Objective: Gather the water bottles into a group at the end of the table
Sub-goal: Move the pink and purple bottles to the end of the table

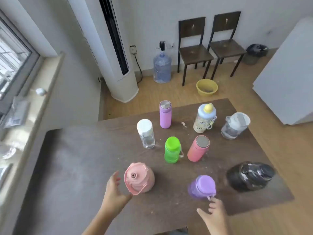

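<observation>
Several water bottles stand spread over the far half of the brown table (pixel 81 167). Nearest me are a wide pink bottle (pixel 139 178) and a purple bottle (pixel 201 187). My left hand (pixel 113 192) is open beside the pink bottle's left side, fingers spread, touching or almost touching it. My right hand (pixel 214 212) is open just below the purple bottle, fingertips by its strap. Further off stand a green bottle (pixel 171 150), a coral flask (pixel 198 148), a clear white-capped bottle (pixel 146 134), a lilac flask (pixel 165 114), a patterned yellow-knobbed bottle (pixel 204 118), a grey jug (pixel 234 126) and a black jug (pixel 250 177).
The table's far edge faces a wooden floor with a yellow basin (pixel 206 87), a large water jug with a pump (pixel 162 67), two dark chairs (pixel 210 48) and a standing air conditioner (pixel 118 65). A window sill (pixel 33 99) runs along the left.
</observation>
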